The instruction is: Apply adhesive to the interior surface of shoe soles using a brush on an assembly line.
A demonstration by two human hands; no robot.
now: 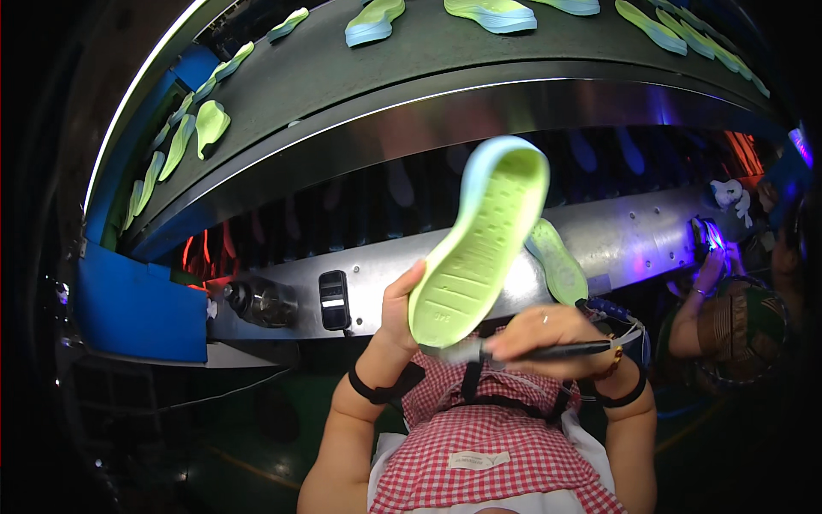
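My left hand point(399, 310) is closed on the edge of a shoe sole point(479, 248), yellow-green inside with a pale blue outer wall. The sole stands tilted, heel end low and toe end up, its hollow ribbed side showing. In my right hand point(548, 336) is a brush point(565, 349) with a black handle, held roughly level. Its pale tip is smeared by motion and lies at the sole's lower end; whether it touches cannot be told. Behind my right hand, a second yellow-green sole point(561, 265) rests on the metal ledge.
A dark bottle point(261, 301) and a black phone-like device point(335, 300) sit on the metal ledge point(634, 248) at left. Beyond it runs a conveyor belt point(300, 94) carrying several soles. A co-worker's hands point(715, 261) are under violet light at right. A cable hangs near my right wrist.
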